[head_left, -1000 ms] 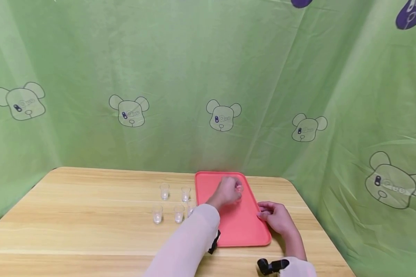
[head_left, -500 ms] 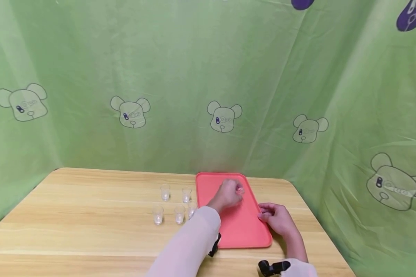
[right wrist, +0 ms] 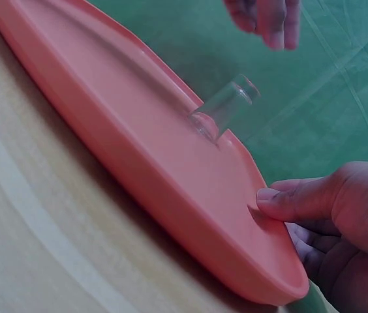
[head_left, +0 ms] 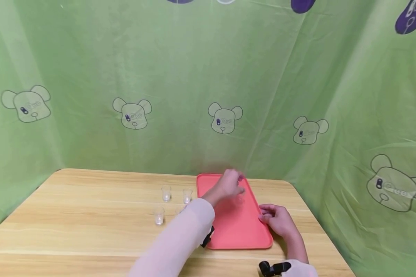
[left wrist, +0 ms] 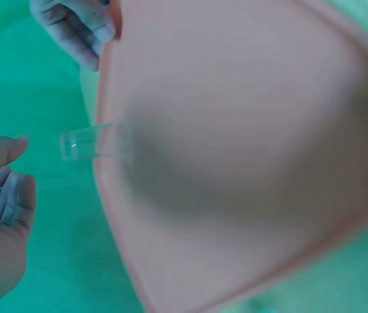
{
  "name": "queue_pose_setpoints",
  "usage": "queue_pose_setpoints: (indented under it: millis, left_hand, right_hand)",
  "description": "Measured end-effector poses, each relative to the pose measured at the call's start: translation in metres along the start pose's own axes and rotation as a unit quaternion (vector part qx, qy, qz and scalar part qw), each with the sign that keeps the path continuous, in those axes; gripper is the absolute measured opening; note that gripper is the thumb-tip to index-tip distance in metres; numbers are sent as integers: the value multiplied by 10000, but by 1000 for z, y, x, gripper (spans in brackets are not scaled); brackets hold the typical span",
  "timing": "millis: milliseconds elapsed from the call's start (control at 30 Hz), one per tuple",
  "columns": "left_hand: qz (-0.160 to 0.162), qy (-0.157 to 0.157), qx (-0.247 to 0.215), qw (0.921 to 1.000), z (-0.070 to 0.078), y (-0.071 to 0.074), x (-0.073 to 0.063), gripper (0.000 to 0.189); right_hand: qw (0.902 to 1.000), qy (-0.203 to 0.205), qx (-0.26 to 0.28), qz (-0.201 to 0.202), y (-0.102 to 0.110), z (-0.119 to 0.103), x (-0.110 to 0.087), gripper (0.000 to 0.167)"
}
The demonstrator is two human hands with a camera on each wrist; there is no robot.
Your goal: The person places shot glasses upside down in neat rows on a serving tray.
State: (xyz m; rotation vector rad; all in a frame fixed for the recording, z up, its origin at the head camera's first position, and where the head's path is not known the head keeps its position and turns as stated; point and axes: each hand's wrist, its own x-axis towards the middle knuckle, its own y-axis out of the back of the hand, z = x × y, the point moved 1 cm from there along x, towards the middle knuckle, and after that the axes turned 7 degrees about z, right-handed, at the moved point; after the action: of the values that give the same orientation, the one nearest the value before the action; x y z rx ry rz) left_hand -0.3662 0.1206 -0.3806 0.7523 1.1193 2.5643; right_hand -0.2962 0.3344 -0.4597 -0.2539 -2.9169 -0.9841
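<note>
A small clear shot glass [right wrist: 226,107] stands upright on the red tray [head_left: 240,231], near its right rim. My left hand [head_left: 227,184] is just above and beside that glass, fingers apart from it and holding nothing; the left wrist view has a gap between these fingers [left wrist: 21,202] and the glass [left wrist: 83,143]. At the tray's right edge my right hand [head_left: 280,221] grips the rim, its thumb [right wrist: 278,202] on the upper side and the other fingers below and outside.
Several more shot glasses stand on the wooden table [head_left: 90,223] left of the tray, such as a back one [head_left: 166,193] and a front one [head_left: 159,216]. My left sleeve [head_left: 180,238] hides part of that group. A green curtain [head_left: 173,77] encloses the table.
My left hand has let go of the shot glass, which now stands on the tray, and has risen slightly with its fingers spread. The right hand keeps its hold on the rim.
</note>
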Motion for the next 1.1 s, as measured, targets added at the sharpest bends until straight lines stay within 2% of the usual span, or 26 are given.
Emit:
queue_pose_setpoints:
  millis: [200, 400, 533, 800, 1100]
  left_hand:
    - [-7, -742, 349, 9966, 11, 26, -4, 36]
    - [-154, -973, 396, 9943, 23, 60, -17, 40]
    - [-126, -1123, 453, 9926, 23, 81, -27, 41]
    - [-85, -1435, 679, 9873, 5, 116, -55, 41]
    - [-68, -1863, 894, 9784, -31, 140, -93, 36]
  right_hand:
    - [10000, -17, -37, -29, -1, 2, 1, 39]
    - [10000, -56, -60, -51, -1, 2, 1, 39]
    - [9999, -57, -80, -47, 0, 1, 1, 40]
    - [10000, 12, -69, -37, 0, 3, 3, 39]
    - [9999, 62, -113, -29, -1, 4, 4, 39]
